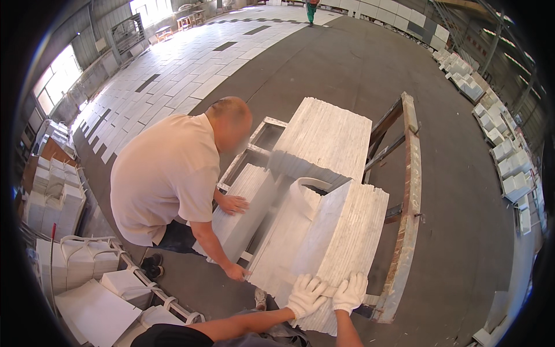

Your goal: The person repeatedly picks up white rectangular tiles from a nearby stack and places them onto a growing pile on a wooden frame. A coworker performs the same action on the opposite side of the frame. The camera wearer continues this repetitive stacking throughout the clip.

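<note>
My left hand [306, 295], in a white knit glove, is closed at the near end of a stack of thin stone slabs [356, 231] standing on edge. Beside it my right hand [350, 292], gloved alike, bends its fingers over the same stack. A flat pale strap [329, 291] runs across the slabs between both gloves, and the fingers close on it; palms are hidden. Another person's bare hand [236, 272] touches the near end of the slabs to the left. That person's other hand [233, 204] rests on a leaning slab group [241, 202].
A larger slab stack [324, 136] stands beyond. A rusty metal frame [411, 202] rises along the right side. Strapped white stone bundles [81, 260] lie at the lower left. Rows of stone blocks [491, 124] line the right wall. Another person [311, 11] is far off.
</note>
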`<state>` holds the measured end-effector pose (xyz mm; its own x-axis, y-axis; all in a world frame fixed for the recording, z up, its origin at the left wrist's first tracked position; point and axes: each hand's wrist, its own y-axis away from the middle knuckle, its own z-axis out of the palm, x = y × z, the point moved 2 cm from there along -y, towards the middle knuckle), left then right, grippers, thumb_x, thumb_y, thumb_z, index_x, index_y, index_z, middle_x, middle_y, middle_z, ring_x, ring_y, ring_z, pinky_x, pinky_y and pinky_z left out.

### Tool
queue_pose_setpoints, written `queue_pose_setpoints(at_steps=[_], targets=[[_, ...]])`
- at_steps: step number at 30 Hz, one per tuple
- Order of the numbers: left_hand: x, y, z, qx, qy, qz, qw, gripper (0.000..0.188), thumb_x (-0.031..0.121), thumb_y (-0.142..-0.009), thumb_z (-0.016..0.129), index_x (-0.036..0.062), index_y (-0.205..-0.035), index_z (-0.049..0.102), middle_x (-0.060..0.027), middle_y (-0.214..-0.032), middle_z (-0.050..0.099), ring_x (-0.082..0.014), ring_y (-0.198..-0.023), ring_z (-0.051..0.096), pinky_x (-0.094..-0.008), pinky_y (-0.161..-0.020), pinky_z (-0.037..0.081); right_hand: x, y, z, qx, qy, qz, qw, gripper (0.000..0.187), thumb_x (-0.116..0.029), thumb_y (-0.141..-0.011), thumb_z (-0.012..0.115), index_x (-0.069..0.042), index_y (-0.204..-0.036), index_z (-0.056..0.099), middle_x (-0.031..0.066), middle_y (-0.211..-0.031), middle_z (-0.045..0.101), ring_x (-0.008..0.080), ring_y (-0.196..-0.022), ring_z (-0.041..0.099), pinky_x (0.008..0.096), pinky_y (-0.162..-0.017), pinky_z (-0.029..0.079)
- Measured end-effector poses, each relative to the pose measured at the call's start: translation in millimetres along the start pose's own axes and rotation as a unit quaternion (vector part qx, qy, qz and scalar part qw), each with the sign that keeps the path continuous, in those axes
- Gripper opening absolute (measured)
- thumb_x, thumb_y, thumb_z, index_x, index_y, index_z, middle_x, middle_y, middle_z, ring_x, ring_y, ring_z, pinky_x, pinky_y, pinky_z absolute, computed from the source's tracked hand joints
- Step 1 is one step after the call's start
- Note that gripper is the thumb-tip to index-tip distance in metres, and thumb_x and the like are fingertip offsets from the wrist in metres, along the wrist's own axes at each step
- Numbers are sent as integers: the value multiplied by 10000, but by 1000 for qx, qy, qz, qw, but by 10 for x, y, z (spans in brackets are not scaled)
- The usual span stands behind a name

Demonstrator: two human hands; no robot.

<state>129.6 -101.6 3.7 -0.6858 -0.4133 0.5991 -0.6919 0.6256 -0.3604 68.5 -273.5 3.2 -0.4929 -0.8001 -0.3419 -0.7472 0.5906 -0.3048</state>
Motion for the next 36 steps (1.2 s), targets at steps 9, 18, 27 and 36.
queue_pose_setpoints(at_steps=[9,18,27,36], targets=[[-78,45,106,-14,-8,-8,1000,569,386,-892,762,124,-1390,678,-125,-1309,616,-395,-1256,548,-561,-1063,471,54,55,140,12,29,12,999,421,-270,-1011,578,-27,-1334,694,221,-1447,638,472,-1419,528,575,-1232,402],[-54,50,86,-18,-1,-21,1000,538,384,-884,774,128,-1352,697,-130,-1325,612,-395,-1249,553,-542,-1055,484,128,60,130,-29,54,13,998,441,-281,-1024,591,-16,-1359,699,231,-1451,653,474,-1399,555,573,-1196,441],[-128,112,163,-15,1,-35,999,581,427,-874,770,156,-1380,683,-119,-1357,598,-422,-1338,506,-624,-1196,380,126,39,186,1,23,-24,999,434,-245,-1021,576,2,-1361,685,276,-1456,647,505,-1398,549,588,-1214,422],[-133,77,129,27,9,-23,999,502,400,-842,756,97,-1237,697,-134,-1323,612,-426,-1261,530,-605,-1142,420,26,-26,113,-41,18,-12,999,424,-237,-1009,573,24,-1325,679,276,-1377,638,503,-1306,568,584,-1178,437]])
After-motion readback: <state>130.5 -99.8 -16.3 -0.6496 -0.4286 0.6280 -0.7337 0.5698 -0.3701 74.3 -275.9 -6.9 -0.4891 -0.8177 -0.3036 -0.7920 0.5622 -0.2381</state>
